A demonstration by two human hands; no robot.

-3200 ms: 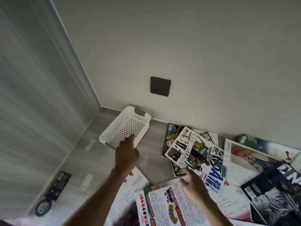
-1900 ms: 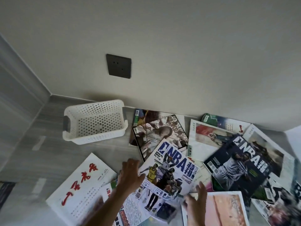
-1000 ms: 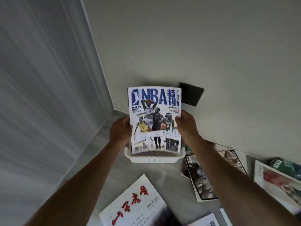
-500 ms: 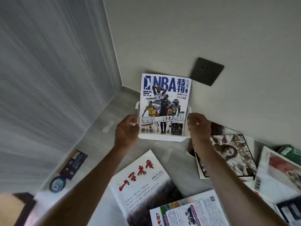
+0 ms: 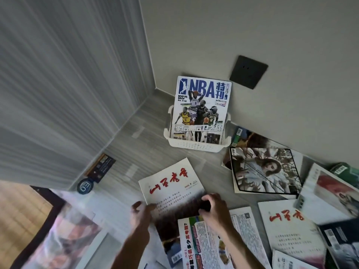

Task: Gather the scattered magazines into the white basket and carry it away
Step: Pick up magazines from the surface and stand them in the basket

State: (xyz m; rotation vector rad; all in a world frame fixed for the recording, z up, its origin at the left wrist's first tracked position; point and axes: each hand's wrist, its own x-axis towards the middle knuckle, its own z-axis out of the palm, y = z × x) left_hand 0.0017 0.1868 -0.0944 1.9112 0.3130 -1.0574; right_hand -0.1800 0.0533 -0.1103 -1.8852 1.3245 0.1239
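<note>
The white basket sits on the floor against the wall. An NBA magazine stands upright in it, leaning on the wall. In front of the basket a white magazine with red brush characters lies on the floor. My left hand grips its left edge, thumb apart from the fingers. My right hand has its fingers curled over the magazine's right edge. Several more magazines lie to the right, among them one with a woman on the cover and a second white one with red characters.
A colourful magazine lies under my right forearm. A dark wall socket is above the basket. A grey panelled wall closes the left side, with a dark card and a round blue tag at its foot. A blurred framed picture is lower left.
Both hands lowered the NBA magazine into the basket and let go. They then moved back toward me and onto the white magazine with red characters.
</note>
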